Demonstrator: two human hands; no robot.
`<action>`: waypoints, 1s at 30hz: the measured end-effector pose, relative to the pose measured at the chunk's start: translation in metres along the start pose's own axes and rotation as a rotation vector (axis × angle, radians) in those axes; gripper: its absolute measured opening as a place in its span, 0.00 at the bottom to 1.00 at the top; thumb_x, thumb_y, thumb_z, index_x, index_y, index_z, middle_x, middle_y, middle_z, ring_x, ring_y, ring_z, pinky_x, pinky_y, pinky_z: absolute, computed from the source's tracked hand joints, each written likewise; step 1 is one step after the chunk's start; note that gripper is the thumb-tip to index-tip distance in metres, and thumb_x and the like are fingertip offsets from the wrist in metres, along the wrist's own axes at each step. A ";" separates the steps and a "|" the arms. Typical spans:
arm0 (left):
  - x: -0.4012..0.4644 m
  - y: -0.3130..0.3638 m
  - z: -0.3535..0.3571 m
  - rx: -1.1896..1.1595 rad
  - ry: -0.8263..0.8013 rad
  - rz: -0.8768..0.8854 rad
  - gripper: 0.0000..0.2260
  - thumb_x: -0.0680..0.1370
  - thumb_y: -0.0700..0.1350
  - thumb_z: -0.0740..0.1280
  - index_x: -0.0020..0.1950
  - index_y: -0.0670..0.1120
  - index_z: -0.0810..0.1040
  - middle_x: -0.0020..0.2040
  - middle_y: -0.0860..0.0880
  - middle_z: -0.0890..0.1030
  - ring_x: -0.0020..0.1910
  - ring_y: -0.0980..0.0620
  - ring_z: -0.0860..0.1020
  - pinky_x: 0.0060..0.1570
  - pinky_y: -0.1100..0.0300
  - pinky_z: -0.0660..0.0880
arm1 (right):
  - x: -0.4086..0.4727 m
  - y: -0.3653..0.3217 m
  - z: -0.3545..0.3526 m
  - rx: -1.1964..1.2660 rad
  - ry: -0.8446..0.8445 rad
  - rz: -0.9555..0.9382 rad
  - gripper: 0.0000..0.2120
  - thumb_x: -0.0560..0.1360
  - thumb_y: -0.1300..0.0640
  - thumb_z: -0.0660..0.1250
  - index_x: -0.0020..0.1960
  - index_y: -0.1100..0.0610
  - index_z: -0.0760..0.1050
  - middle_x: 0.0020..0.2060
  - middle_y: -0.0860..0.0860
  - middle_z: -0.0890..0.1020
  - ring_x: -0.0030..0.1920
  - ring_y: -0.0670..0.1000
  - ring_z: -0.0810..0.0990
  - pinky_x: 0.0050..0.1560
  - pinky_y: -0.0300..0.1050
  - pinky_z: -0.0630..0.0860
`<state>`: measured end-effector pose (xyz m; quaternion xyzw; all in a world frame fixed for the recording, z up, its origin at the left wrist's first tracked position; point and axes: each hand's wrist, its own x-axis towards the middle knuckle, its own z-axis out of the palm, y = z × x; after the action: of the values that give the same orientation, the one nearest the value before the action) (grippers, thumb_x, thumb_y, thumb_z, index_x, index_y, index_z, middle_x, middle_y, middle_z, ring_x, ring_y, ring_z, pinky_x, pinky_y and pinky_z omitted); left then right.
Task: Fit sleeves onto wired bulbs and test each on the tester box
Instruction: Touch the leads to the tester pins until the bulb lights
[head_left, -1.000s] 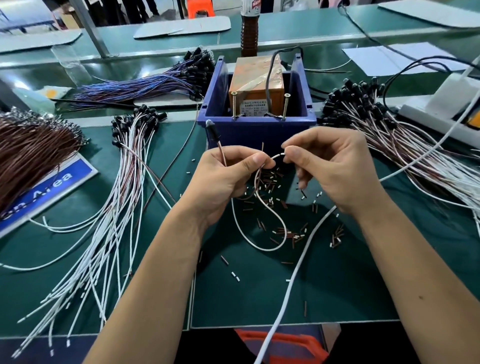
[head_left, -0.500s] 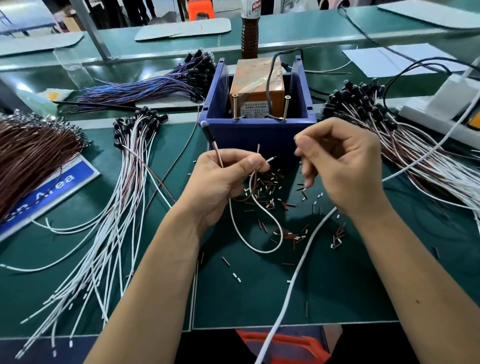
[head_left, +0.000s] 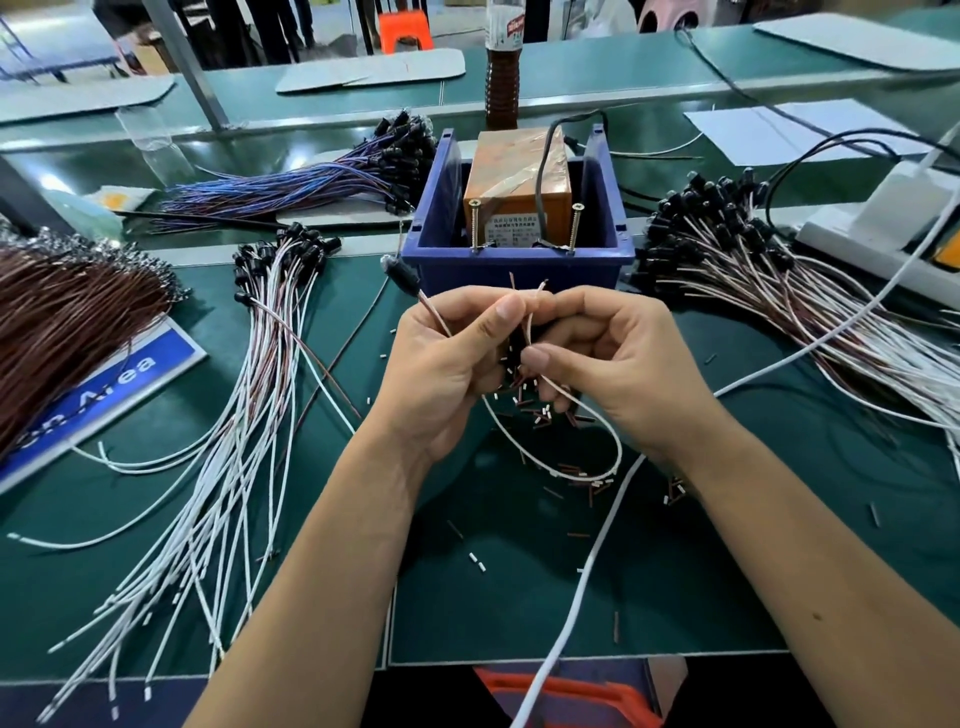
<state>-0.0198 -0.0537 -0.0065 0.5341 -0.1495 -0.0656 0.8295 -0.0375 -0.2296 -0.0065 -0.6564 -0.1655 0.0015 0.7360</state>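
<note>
Both hands meet just in front of the blue bin. In the head view, the left hand (head_left: 447, 364) pinches the wired bulb's lead (head_left: 434, 312) between thumb and forefinger, with the black bulb (head_left: 402, 275) sticking up and to the left from the fist. The right hand (head_left: 608, 358) has its fingers curled round the same lead's free end, thumb pressed on the wire; whether a sleeve sits under the fingertips cannot be told. Two bare wire tips (head_left: 527, 291) stand up between the hands, pointing toward the tester box (head_left: 517, 187), which lies straight ahead and near both hands, the tips' long axis roughly in line with it. The rest of the lead hangs in a loop (head_left: 597, 457) toward the person.

The blue bin (head_left: 519, 260) holds the tape-wrapped tester box, with two screws (head_left: 574, 228) standing at its front edge and a black cable running over the top. Loose sleeves (head_left: 540, 415) lie scattered on the green mat (head_left: 519, 597) beneath the hands. Bundles of wired bulbs lie at the left (head_left: 249, 389) and at the right (head_left: 753, 260).
</note>
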 end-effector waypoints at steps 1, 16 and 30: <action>0.000 0.002 -0.001 0.014 0.007 0.007 0.05 0.79 0.43 0.71 0.48 0.45 0.88 0.45 0.42 0.85 0.24 0.61 0.68 0.24 0.69 0.67 | 0.000 0.000 -0.002 0.006 -0.013 0.008 0.14 0.72 0.64 0.76 0.56 0.62 0.81 0.36 0.58 0.85 0.30 0.52 0.82 0.32 0.41 0.79; 0.008 0.007 -0.001 0.100 0.337 0.228 0.05 0.80 0.39 0.71 0.44 0.45 0.79 0.38 0.42 0.86 0.21 0.57 0.61 0.25 0.62 0.58 | 0.004 0.003 -0.005 -0.298 0.434 -0.314 0.06 0.81 0.66 0.69 0.57 0.62 0.77 0.38 0.54 0.85 0.26 0.53 0.80 0.24 0.43 0.73; 0.010 0.001 0.000 0.208 0.497 0.347 0.03 0.77 0.38 0.71 0.49 0.45 0.81 0.42 0.43 0.88 0.23 0.59 0.71 0.27 0.66 0.65 | 0.011 0.009 -0.007 -0.683 0.651 -0.464 0.11 0.83 0.59 0.67 0.62 0.61 0.84 0.46 0.50 0.88 0.38 0.40 0.84 0.39 0.44 0.82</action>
<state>-0.0101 -0.0560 -0.0037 0.5821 -0.0372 0.2249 0.7805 -0.0235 -0.2330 -0.0135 -0.7715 -0.0606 -0.4195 0.4746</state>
